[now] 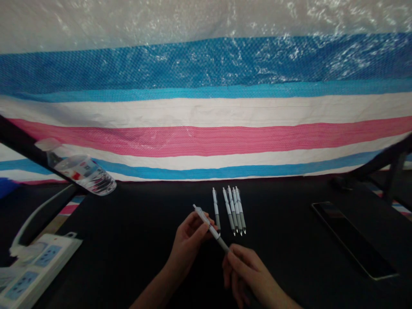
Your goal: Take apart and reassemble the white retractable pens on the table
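Note:
A white pen with a grey grip slants between my two hands above the black table. My left hand pinches its upper, clip end between thumb and fingers. At the lower end, my right hand closes thumb and fingers around the grey grip, hiding the tip. Just beyond my hands, one similar pen lies by itself, its lower end close behind my left fingertips. To its right, several more pens lie side by side, tips toward me.
A clear water bottle leans at the back left. A white power strip with a cable lies at the left edge. On the right rests a black phone. Striped plastic sheeting hangs behind the black table.

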Action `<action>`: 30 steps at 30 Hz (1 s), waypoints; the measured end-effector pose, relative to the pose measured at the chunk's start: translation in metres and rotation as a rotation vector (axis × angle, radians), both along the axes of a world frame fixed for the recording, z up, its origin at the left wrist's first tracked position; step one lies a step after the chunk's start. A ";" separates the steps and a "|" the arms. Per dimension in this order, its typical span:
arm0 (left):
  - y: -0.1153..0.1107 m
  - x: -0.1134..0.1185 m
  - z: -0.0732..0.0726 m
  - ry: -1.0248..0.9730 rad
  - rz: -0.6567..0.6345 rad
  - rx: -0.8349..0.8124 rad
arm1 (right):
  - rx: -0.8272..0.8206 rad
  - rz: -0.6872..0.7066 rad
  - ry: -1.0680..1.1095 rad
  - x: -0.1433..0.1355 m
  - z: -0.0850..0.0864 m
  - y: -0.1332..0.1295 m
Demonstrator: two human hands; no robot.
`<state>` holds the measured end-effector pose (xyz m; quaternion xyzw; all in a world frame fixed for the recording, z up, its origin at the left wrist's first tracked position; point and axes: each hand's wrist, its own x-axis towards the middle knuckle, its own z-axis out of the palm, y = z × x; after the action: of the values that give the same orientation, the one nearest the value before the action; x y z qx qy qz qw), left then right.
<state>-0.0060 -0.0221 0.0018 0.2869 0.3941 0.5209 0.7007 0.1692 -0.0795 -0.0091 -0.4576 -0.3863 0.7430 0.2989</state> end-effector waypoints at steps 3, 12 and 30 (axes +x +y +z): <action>0.003 -0.004 0.002 0.092 -0.004 0.015 | 0.298 0.001 -0.244 0.005 0.009 0.001; 0.000 -0.005 0.010 0.175 -0.060 0.068 | 0.287 -0.037 -0.252 0.007 0.005 0.004; 0.002 -0.004 0.007 0.156 -0.018 0.047 | 0.253 -0.058 -0.226 0.008 -0.003 0.004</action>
<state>-0.0102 -0.0203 0.0089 0.3463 0.4325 0.4998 0.6657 0.1767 -0.0750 -0.0124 -0.5079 -0.4947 0.6232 0.3299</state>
